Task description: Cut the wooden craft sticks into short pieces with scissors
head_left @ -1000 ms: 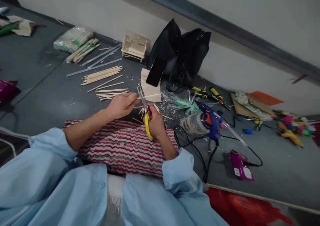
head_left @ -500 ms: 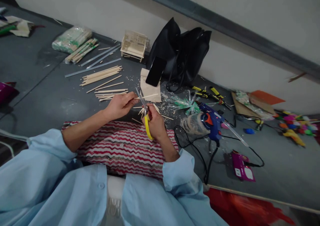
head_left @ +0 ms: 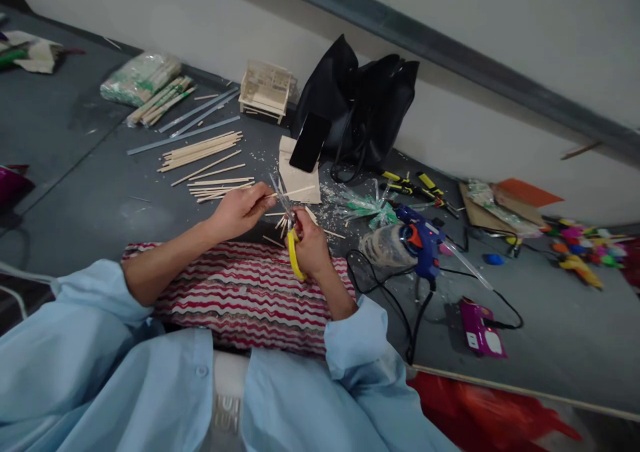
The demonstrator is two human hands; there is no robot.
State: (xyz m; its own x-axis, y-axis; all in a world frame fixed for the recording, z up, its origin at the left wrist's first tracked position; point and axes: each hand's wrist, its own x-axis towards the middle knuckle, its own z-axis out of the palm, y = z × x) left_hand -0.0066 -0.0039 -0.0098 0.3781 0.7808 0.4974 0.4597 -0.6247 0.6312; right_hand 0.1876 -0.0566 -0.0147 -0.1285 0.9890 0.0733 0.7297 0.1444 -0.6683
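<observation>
My left hand (head_left: 246, 208) pinches a thin wooden stick (head_left: 300, 191), which passes between the blades of a pair of scissors. My right hand (head_left: 311, 240) is wrapped round the yellow handles of these scissors (head_left: 295, 255), their blades pointing up and away from me. Short cut sticks (head_left: 281, 224) lie under and beside the right hand, partly hidden by it. Left of the blades, longer sticks (head_left: 203, 149) rest in a bundle, with thinner ones (head_left: 220, 185) spread nearer to me. Beneath my forearms is a red-and-white striped cloth (head_left: 240, 299).
Behind my hands, a phone (head_left: 310, 142) leans on a black bag (head_left: 370, 105). A small stick-built model (head_left: 264, 92) stands near the wall. To the right are a blue glue gun (head_left: 425, 242) on a plastic bottle (head_left: 385, 247), its cable, and a purple power box (head_left: 481, 329).
Both hands keep nearly the same place, with stick and scissors still between them. The whole view has shifted very slightly.
</observation>
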